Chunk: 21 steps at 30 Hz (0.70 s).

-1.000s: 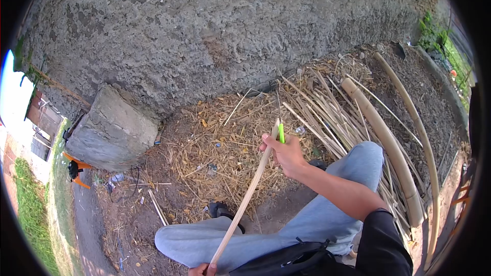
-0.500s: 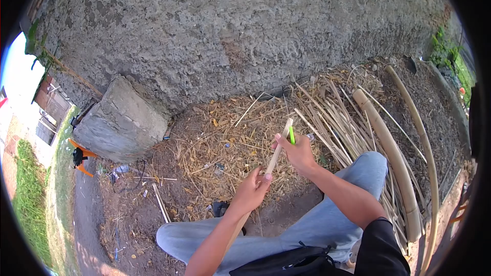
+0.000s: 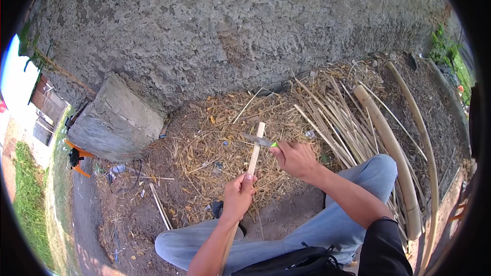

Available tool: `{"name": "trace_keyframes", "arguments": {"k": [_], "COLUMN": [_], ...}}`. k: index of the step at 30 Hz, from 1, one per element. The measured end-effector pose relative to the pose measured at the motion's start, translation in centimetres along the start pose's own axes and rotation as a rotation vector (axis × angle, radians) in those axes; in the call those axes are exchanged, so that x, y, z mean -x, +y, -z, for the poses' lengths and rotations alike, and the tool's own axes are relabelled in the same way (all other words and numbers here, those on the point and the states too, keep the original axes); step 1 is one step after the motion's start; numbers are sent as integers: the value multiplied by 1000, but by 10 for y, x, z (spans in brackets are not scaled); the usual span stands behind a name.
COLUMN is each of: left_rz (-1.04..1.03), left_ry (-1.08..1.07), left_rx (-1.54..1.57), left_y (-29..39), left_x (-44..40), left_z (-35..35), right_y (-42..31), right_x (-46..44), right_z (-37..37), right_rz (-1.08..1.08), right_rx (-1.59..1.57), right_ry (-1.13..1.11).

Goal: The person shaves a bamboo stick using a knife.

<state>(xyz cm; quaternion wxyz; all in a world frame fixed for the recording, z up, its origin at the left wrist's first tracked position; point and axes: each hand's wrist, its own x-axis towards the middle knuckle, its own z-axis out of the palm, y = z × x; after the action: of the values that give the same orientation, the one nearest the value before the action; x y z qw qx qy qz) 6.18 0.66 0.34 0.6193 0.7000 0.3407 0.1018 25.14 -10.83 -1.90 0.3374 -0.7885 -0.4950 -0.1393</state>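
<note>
The right hand (image 3: 296, 159) is closed around the green handle of a knife (image 3: 260, 140), its blade lying across the strip (image 3: 253, 158) just below the far end. The left hand (image 3: 238, 197) grips the strip lower down, thumb on top, and the rest runs back under the left forearm and over the jeans (image 3: 199, 237). The far end points away from the body, held up over the litter (image 3: 199, 148) on the ground. The step in hand looks like setting the blade against the wood; whether it has bitten in, I cannot tell. A stroke from here would call for a firm left grip, a steady blade angle and the left fingers kept clear of the edge. Beyond the right knee lie a pile of thin strips (image 3: 340, 125), a thick pole (image 3: 389, 151) and, outside that, a thinner, curved one (image 3: 420, 122). Two short sticks (image 3: 161, 207) lie past the left knee. Farther out, a concrete block (image 3: 110, 128) stands against the rough wall (image 3: 230, 25).
</note>
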Motion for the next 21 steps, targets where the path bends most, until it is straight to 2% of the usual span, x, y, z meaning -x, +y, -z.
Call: {"name": "trace_keyframes", "arguments": {"k": [3, 7, 10, 15, 18, 19, 20, 21], "left_rz": [30, -40, -113, -82, -101, -80, -68, -66], "left_ry": [-17, 25, 27, 26, 12, 11, 7, 4], "left_rx": [71, -34, -57, -49, -70, -60, -53, -62], "left_y": [-3, -19, -15, -15, -18, -19, -17, -11], "left_x": [5, 3, 4, 6, 11, 17, 20, 26], "left_z": [5, 5, 3, 1, 1, 0, 0, 2], "right_y": [-3, 7, -11, 4, -8, 8, 35, 64], "right_x": [5, -8, 2, -13, 0, -9, -18, -23], "right_z": [-2, -7, 0, -1, 4, 0, -1, 2], "right_rz": [17, -62, 76, -29, 54, -104, -109, -268], "right_rx": [14, -2, 31, -32, 43, -21, -22, 37], "right_ry": [-22, -11, 4, 23, -14, -35, -33, -131]}}
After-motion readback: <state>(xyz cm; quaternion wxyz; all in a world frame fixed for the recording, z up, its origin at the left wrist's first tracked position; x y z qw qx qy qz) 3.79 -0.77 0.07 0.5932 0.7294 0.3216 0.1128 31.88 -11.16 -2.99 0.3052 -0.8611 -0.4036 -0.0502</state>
